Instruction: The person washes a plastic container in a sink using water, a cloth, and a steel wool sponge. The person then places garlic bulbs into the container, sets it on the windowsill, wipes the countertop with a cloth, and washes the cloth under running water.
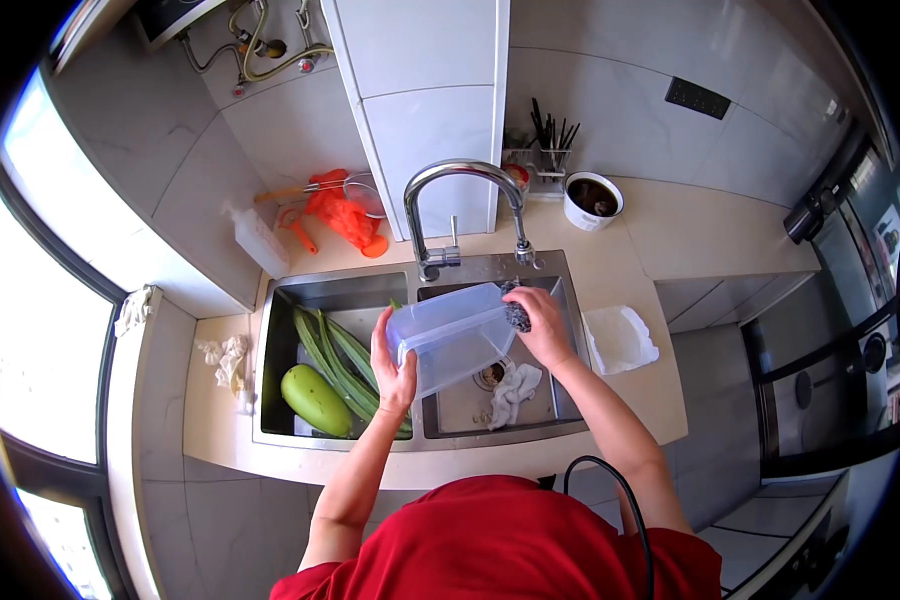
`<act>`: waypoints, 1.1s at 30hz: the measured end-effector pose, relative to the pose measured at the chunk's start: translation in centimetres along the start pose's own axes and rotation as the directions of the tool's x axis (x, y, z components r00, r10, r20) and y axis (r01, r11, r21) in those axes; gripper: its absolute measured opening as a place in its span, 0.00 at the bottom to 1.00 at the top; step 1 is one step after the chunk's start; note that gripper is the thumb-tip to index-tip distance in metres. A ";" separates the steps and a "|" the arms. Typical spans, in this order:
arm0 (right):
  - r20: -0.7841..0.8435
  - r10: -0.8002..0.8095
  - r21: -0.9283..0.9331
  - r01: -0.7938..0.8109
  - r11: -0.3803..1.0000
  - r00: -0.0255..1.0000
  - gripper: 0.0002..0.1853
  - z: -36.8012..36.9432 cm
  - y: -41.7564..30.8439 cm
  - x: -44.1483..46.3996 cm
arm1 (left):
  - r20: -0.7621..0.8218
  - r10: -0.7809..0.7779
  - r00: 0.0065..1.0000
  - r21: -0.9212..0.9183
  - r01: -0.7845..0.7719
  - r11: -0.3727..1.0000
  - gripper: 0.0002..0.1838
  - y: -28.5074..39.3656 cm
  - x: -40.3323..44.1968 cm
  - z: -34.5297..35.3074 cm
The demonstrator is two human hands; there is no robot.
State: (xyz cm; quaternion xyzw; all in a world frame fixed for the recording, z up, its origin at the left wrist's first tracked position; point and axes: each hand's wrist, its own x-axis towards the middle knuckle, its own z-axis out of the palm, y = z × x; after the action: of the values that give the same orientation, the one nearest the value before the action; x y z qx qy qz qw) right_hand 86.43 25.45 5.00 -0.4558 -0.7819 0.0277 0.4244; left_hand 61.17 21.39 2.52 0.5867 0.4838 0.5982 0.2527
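1. Green, smooth oval gourd (315, 400) lies at 7 o'clock in the steel left basin (348, 290).
2. Left hand (395, 368) clamps a translucent, boxy plastic container (455, 338), mostly over the steel right basin (450, 416).
3. Scrubbing seems under way, unfinished; the container's long axis runs roughly 8 to 2 o'clock.
4. Right hand (542, 325) grips a dark-grey mesh scrubber (515, 307) at its 2 o'clock end.

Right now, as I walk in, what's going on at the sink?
Someone's left hand holds a translucent plastic container tilted over the right basin, while the right hand holds a dark scrubber at its right end. A white cloth lies below. The left basin holds a green gourd and long green vegetables.
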 end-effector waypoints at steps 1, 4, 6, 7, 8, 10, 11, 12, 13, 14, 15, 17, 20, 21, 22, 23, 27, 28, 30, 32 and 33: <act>-0.054 0.062 0.056 -0.059 0.997 0.997 0.22 0.2 0.6 -0.2 | -0.001 -0.057 0.998 -0.065 0.057 0.996 0.33 0.2 -0.1 0.1; -0.127 0.322 0.313 -0.270 0.910 0.938 0.22 1.5 1.5 -1.3 | -0.001 -0.159 0.987 -0.189 0.156 0.969 0.32 0.7 0.0 0.7; -0.120 0.446 0.367 -0.378 0.850 0.887 0.20 3.2 2.3 -3.1 | 0.007 -0.216 0.976 -0.241 0.211 0.947 0.31 0.5 -0.2 0.8; -0.123 0.513 0.406 -0.429 0.807 0.849 0.19 4.0 2.2 -3.9 | -0.030 -0.244 0.969 -0.217 0.232 0.948 0.31 -0.2 -0.3 0.8; -0.120 0.577 0.445 -0.476 0.759 0.808 0.18 4.7 2.2 -4.7 | -0.069 -0.271 0.960 -0.193 0.254 0.948 0.31 -0.8 -0.5 0.9; -0.132 0.605 0.449 -0.496 0.743 0.785 0.17 5.6 2.4 -5.9 | -0.081 -0.286 0.955 -0.222 0.263 0.939 0.31 -1.5 -1.3 1.3; -0.108 0.627 0.472 -0.515 0.715 0.771 0.17 5.9 2.6 -6.5 | -0.088 -0.293 0.952 -0.250 0.264 0.932 0.31 -1.8 -1.5 1.4; -0.087 0.649 0.494 -0.533 0.687 0.756 0.17 6.2 2.6 -7.0 | -0.083 -0.292 0.953 -0.246 0.264 0.933 0.31 -1.7 -1.4 1.4; -0.090 0.653 0.495 -0.535 0.684 0.752 0.17 6.6 2.6 -7.5 | -0.106 -0.290 0.951 -0.239 0.258 0.936 0.31 -1.7 -1.4 1.5; -0.090 0.690 0.513 -0.561 0.650 0.718 0.15 7.0 2.5 -8.1 | -0.132 -0.292 0.947 -0.235 0.256 0.938 0.31 -1.6 -1.6 1.6; -0.086 0.726 0.530 -0.586 0.613 0.682 0.14 7.3 2.4 -8.8 | -0.132 -0.299 0.945 -0.234 0.263 0.936 0.31 -2.0 -2.1 1.6; 0.020 0.827 0.664 -0.626 0.409 0.562 0.12 8.0 2.0 -9.9 | -0.145 -0.325 0.934 -0.253 0.283 0.925 0.30 -2.9 -2.2 1.6; 0.154 0.907 0.782 -0.610 0.132 0.393 0.11 8.3 0.5 -10.0 | -0.144 -0.403 0.904 -0.343 0.336 0.877 0.27 -2.5 -2.5 2.2; 0.216 0.914 0.817 -0.577 0.025 0.344 0.12 8.6 0.2 -10.1 | -0.171 -0.391 0.904 -0.345 0.316 0.884 0.28 -3.3 -2.9 2.6; 0.279 0.913 0.842 -0.533 -0.082 0.299 0.12 9.0 -0.4 -9.9 | -0.172 -0.392 0.904 -0.343 0.318 0.884 0.28 -3.4 -3.4 3.1; 0.272 0.914 0.872 -0.478 -0.103 0.301 0.12 9.8 -1.5 -9.6 | -0.199 -0.440 0.875 -0.421 0.330 0.845 0.29 -3.4 -4.0 4.1; 0.361 0.884 0.846 -0.504 -0.177 0.296 0.11 10.7 -4.3 -9.5 | -0.285 -0.399 0.872 -0.366 0.286 0.886 0.33 -4.7 -4.5 5.9; 0.327 0.898 0.840 -0.526 -0.134 0.294 0.11 11.3 -4.2 -10.2 | -0.299 -0.304 0.905 -0.257 0.230 0.939 0.33 -4.5 -4.3 6.0; 0.296 0.909 0.830 -0.550 -0.093 0.292 0.11 12.0 -3.5 -11.0 | -0.241 -0.377 0.894 -0.299 0.301 0.906 0.36 -3.2 -4.3 5.8; 0.340 0.906 0.740 -0.666 -0.092 0.252 0.10 10.8 -1.4 -11.4 | -0.037 -0.569 0.822 -0.278 0.538 0.796 0.38 -1.9 -4.3 5.4; 0.369 0.901 0.710 -0.694 -0.114 0.229 0.09 8.8 -1.3 -10.3 | -0.018 -0.551 0.834 -0.057 0.550 0.833 0.46 -3.9 -5.0 5.2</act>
State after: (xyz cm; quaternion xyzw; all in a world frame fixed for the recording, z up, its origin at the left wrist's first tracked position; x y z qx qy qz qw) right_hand 81.82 20.13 -6.67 -0.5949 -0.1715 0.5594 0.5511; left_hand 65.97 20.07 -4.02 0.4062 0.6213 0.5219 0.4203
